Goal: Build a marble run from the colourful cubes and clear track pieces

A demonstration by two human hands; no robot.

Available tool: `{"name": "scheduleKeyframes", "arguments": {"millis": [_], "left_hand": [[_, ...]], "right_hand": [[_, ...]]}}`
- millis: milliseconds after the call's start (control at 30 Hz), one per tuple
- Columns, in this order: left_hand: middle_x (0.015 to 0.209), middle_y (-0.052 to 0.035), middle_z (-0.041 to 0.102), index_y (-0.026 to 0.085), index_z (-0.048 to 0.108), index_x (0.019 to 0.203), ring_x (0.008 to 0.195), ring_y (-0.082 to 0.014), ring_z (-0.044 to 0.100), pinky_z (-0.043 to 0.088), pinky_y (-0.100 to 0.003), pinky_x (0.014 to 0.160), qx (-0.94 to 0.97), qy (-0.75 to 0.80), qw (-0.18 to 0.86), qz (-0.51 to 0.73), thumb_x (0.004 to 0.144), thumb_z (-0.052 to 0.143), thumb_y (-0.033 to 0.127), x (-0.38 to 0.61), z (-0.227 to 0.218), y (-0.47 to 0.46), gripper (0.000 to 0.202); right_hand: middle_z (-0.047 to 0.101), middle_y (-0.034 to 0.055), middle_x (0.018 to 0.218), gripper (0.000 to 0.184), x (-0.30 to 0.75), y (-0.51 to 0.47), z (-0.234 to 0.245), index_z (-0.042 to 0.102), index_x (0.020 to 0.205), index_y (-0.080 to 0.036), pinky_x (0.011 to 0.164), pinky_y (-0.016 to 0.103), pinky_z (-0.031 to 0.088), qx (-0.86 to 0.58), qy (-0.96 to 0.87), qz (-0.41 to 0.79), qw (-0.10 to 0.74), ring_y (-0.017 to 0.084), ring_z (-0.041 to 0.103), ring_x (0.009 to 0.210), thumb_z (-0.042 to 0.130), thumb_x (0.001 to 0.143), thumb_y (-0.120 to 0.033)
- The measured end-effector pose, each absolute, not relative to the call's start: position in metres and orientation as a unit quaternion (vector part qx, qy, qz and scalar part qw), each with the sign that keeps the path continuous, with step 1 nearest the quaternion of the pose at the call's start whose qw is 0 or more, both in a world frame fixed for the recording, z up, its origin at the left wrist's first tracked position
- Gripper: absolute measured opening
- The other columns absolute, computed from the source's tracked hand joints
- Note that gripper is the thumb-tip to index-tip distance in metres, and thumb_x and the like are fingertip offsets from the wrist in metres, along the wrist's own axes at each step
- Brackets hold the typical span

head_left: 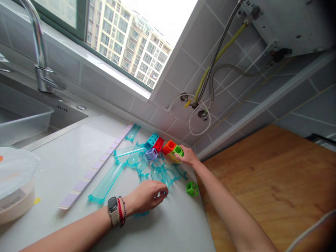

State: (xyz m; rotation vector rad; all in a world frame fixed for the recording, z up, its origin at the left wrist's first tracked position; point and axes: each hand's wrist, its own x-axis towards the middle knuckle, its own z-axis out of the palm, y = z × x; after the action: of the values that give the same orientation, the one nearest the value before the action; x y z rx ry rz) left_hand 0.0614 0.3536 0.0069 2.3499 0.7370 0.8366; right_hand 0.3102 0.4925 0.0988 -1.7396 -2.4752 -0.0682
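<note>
Centre frame: right hand (189, 158) pinches green hollow plastic cube (179, 151) beside orange cube (169, 146); left hand (147, 196) fingers curled onto clear teal track pieces (162, 174); steady the tracks, seat cube squarely.

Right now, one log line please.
left hand: on clear track pieces | right hand: at green cube | counter

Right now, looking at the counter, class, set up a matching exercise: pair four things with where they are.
Things:
1. lone green cube
2. purple strip
3. left hand
4. right hand

Places:
A. on the clear teal track pieces
B. at the green cube of the row
C. apart, near the counter edge
D. left of the long teal track

Pairs: 1-C, 2-D, 3-A, 4-B
</note>
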Motion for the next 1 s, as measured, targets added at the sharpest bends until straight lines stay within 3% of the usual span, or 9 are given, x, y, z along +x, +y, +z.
{"name": "scheduleKeyframes", "arguments": {"millis": [200, 333, 433, 600, 700, 800, 1000], "left_hand": [[0.090, -0.0030, 0.075, 0.022, 0.069, 0.102, 0.077, -0.0178, 0.069, 0.050, -0.028, 0.072, 0.852, 0.274, 0.294, 0.336, 0.096, 0.055, 0.022, 0.061, 0.009, 0.354, 0.016], [0.095, -0.0055, 0.074, 0.022, 0.068, 0.108, 0.080, -0.0183, 0.068, 0.054, -0.029, 0.072, 0.786, 0.299, 0.379, 0.387, 0.098, 0.056, 0.032, 0.060, 0.015, 0.355, 0.019], [0.112, -0.0098, 0.071, 0.022, 0.063, 0.121, 0.097, -0.0226, 0.069, 0.059, -0.032, 0.077, 0.708, 0.327, 0.440, 0.446, 0.098, 0.059, 0.042, 0.059, 0.017, 0.358, 0.031], [0.150, -0.0150, 0.052, 0.027, 0.045, 0.145, 0.133, -0.0319, 0.056, 0.050, -0.050, 0.109, 0.579, 0.341, 0.498, 0.549, 0.090, 0.072, 0.046, 0.058, 0.020, 0.366, 0.065], [0.148, -0.0178, 0.056, 0.024, 0.039, 0.150, 0.132, -0.0372, 0.058, 0.054, -0.051, 0.102, 0.485, 0.305, 0.612, 0.545, 0.084, 0.077, 0.051, 0.057, 0.027, 0.368, 0.081], [0.129, -0.0175, 0.070, 0.018, 0.053, 0.139, 0.119, -0.0392, 0.068, 0.060, -0.047, 0.090, 0.423, 0.285, 0.697, 0.505, 0.083, 0.076, 0.056, 0.055, 0.037, 0.367, 0.072], [0.117, -0.0145, 0.076, 0.017, 0.062, 0.125, 0.103, -0.0338, 0.075, 0.062, -0.039, 0.079, 0.400, 0.328, 0.688, 0.509, 0.078, 0.081, 0.056, 0.056, 0.046, 0.363, 0.064]], "right_hand": [[0.073, 0.0035, 0.081, 0.035, 0.326, 0.492, 0.102, 0.065, 0.101, -0.024, 0.068, 0.028, 0.047, -0.595, -0.786, 0.022, 0.164, 0.024, 0.069, 0.077, 0.060, 0.087, -0.055], [0.069, 0.0023, 0.077, 0.038, 0.333, 0.478, 0.111, 0.063, 0.092, -0.022, 0.066, 0.029, 0.049, -0.601, -0.734, 0.086, 0.304, 0.022, 0.066, 0.073, 0.058, 0.087, -0.059], [0.069, 0.0022, 0.084, 0.041, 0.327, 0.452, 0.113, 0.062, 0.097, -0.022, 0.064, 0.029, 0.051, -0.580, -0.662, 0.204, 0.429, 0.021, 0.064, 0.070, 0.058, 0.087, -0.060], [0.072, 0.0007, 0.094, 0.034, 0.288, 0.384, 0.091, 0.061, 0.108, -0.025, 0.073, 0.030, 0.054, -0.510, -0.535, 0.368, 0.564, 0.022, 0.068, 0.082, 0.053, 0.093, -0.054], [0.072, 0.0011, 0.103, 0.034, 0.260, 0.346, 0.070, 0.059, 0.117, -0.027, 0.076, 0.033, 0.055, -0.481, -0.491, 0.450, 0.570, 0.023, 0.069, 0.089, 0.049, 0.096, -0.052], [0.072, 0.0007, 0.113, 0.032, 0.244, 0.324, 0.059, 0.059, 0.122, -0.028, 0.085, 0.034, 0.054, -0.470, -0.499, 0.458, 0.566, 0.024, 0.068, 0.101, 0.051, 0.098, -0.047], [0.071, 0.0016, 0.121, 0.040, 0.239, 0.328, 0.061, 0.062, 0.124, -0.028, 0.101, 0.036, 0.048, -0.528, -0.508, 0.410, 0.544, 0.025, 0.065, 0.114, 0.056, 0.097, -0.056]]}}
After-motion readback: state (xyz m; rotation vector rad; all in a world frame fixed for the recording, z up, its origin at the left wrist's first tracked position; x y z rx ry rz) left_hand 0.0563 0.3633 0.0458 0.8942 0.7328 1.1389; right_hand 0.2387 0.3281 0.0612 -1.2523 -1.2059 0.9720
